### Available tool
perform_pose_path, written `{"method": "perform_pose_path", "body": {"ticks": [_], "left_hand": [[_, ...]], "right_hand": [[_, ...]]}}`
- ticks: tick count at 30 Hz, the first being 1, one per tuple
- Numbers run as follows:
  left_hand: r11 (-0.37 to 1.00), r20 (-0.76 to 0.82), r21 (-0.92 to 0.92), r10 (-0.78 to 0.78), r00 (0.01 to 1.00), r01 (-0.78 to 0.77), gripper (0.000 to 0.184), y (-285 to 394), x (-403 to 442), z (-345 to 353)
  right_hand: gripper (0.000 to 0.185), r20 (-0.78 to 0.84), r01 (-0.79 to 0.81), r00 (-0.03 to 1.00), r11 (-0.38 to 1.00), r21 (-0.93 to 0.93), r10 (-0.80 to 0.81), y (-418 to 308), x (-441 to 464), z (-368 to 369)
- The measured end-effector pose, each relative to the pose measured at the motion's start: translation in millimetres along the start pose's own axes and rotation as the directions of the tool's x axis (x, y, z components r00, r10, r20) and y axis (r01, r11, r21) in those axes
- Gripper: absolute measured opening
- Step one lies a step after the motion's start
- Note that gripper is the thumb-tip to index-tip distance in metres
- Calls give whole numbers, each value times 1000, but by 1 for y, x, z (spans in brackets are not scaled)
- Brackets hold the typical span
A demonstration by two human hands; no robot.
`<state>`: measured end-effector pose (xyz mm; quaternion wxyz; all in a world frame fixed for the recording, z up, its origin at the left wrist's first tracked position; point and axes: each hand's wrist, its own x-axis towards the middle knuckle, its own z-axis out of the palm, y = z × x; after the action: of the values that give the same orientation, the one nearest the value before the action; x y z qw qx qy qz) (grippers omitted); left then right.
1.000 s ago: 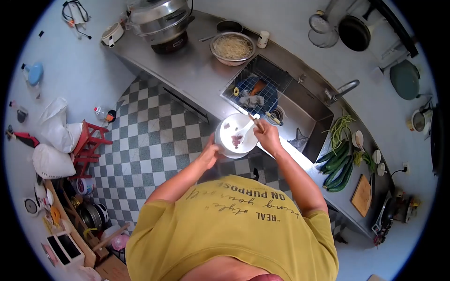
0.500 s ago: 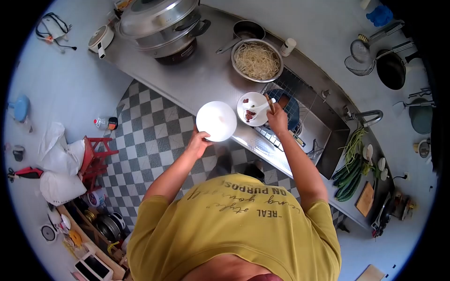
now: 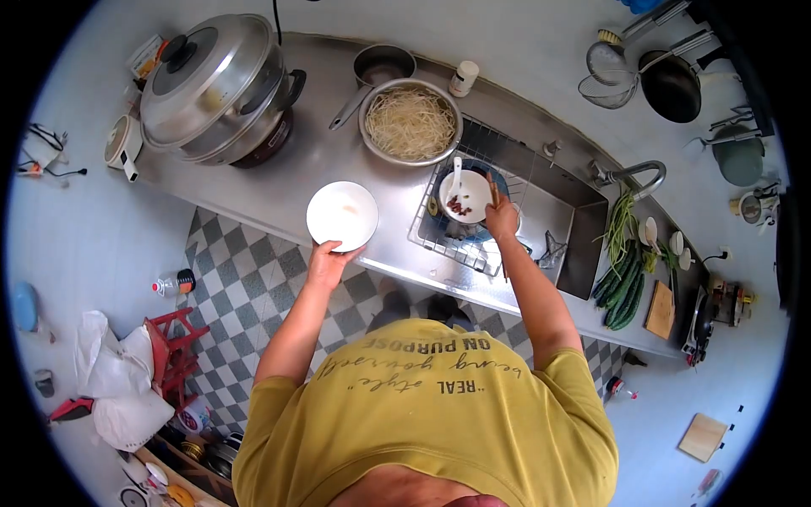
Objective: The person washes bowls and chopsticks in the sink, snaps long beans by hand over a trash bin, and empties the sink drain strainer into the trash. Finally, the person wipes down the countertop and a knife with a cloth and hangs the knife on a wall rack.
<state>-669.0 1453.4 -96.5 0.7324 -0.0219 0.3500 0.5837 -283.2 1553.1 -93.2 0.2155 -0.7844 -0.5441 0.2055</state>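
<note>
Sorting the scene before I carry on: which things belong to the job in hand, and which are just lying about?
Job in hand, it seems:
white bowl, in the left hand
bowl of dark red bits, at the right hand
spoon
chopsticks

Apparently just lying about:
steamer
saucepan
metal bowl
green vegetables
white bottle

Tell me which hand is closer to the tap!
Right. The right hand, at one bowl's rim, is a little left of the tap in the picture. The left hand, holding another bowl, is much farther left.
</note>
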Motion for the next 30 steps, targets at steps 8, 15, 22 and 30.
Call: {"method": "perform_pose_path", "body": {"ticks": [8, 15, 22, 30], "left_hand": [[988, -16, 146, -46, 999, 48, 58, -3, -25, 20], [989, -45, 119, -78, 996, 82, 61, -7, -43, 11], [977, -28, 180, -112, 993, 115, 60, -19, -41, 22], [969, 33, 153, -202, 979, 195, 60, -49, -2, 44]], "right_hand": [[23, -201, -279, 948, 950, -140, 248, 55, 64, 18], [30, -203, -437, 889, 892, -115, 409, 47, 82, 21], [31, -67, -414, 908, 910, -4, 413, 85, 94, 49], [34, 343, -571, 808, 493, 656, 480, 79, 23, -68]]}}
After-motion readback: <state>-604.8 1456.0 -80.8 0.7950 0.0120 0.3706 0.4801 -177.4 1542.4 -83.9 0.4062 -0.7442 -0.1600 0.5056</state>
